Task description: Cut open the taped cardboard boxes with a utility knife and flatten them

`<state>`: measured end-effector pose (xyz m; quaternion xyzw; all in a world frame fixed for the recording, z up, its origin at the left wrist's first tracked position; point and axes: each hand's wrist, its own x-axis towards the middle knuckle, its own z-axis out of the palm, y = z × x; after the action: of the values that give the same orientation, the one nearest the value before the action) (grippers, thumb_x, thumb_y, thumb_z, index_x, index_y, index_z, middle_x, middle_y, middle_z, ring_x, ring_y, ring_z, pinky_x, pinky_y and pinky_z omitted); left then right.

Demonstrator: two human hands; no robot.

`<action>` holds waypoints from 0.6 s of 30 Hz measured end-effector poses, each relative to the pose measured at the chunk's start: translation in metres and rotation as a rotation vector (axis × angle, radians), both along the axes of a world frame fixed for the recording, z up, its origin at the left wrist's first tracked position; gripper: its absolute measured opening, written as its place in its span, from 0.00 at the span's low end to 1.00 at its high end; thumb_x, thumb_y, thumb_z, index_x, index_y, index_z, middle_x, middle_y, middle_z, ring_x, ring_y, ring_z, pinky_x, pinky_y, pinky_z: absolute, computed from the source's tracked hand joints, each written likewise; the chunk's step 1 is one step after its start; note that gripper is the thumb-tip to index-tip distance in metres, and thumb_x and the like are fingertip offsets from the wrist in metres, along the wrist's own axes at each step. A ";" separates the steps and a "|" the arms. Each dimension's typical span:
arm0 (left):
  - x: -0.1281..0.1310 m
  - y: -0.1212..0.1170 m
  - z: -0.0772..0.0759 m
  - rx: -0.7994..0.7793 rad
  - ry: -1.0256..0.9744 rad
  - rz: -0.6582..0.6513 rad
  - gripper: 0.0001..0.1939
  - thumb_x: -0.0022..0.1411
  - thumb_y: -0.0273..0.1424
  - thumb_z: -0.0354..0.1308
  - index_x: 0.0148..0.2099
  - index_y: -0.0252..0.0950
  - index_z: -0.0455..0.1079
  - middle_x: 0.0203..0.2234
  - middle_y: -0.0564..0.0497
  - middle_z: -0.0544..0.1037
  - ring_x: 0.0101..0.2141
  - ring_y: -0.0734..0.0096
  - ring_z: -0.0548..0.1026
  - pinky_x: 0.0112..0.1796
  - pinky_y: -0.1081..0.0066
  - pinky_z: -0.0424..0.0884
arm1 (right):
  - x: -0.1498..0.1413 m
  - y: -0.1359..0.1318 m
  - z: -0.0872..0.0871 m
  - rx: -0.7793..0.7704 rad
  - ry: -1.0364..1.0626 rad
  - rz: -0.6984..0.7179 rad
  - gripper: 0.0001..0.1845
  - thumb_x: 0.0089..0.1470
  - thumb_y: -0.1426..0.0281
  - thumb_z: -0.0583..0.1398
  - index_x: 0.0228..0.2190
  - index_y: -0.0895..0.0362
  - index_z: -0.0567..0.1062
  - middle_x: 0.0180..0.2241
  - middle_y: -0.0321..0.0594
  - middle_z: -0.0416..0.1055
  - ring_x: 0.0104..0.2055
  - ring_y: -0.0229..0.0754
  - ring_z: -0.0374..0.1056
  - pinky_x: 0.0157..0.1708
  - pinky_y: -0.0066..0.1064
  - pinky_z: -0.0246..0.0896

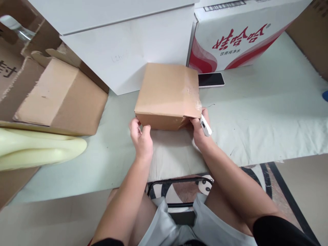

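Note:
A small brown cardboard box (167, 90) stands on the pale green cloth in front of me, a little tilted. My left hand (141, 138) grips its near left lower corner, with the fingertips partly hidden beneath and the thumb at the near side. At the near right corner is my right hand (201, 131), its fingers against a slightly parted flap edge. In that same hand is a white box cutter (205, 125), a slim handle with a dark slot; its blade is out of sight. Clear tape shows on the box's right side.
Behind the box are a white carton (128, 58) and a red-and-white water carton (238, 44). A phone (211, 80) lies by the box. Left are an open brown carton (77, 99) and a pale yellow object (43, 150). The cloth-covered table (269, 112) ends before my knees.

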<state>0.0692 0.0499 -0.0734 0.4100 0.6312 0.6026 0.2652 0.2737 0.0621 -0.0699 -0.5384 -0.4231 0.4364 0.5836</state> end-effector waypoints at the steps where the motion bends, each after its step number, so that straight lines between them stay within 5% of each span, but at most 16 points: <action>1: -0.001 0.001 -0.001 -0.003 -0.068 0.002 0.11 0.56 0.34 0.59 0.42 0.40 0.69 0.36 0.51 0.66 0.37 0.67 0.67 0.41 0.67 0.69 | 0.000 0.000 0.000 -0.008 0.002 -0.009 0.20 0.52 0.54 0.64 0.39 0.49 0.64 0.36 0.34 0.67 0.40 0.45 0.66 0.41 0.40 0.63; 18: -0.003 0.002 0.003 -0.044 -0.100 0.028 0.11 0.52 0.33 0.61 0.39 0.40 0.68 0.35 0.52 0.62 0.34 0.68 0.61 0.41 0.65 0.64 | 0.003 0.002 -0.009 -0.002 0.000 -0.006 0.23 0.52 0.49 0.64 0.41 0.49 0.65 0.40 0.36 0.71 0.44 0.47 0.68 0.43 0.42 0.63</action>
<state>0.0667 0.0521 -0.0708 0.3646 0.6360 0.6119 0.2969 0.2769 0.0636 -0.0791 -0.5404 -0.4209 0.4350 0.5845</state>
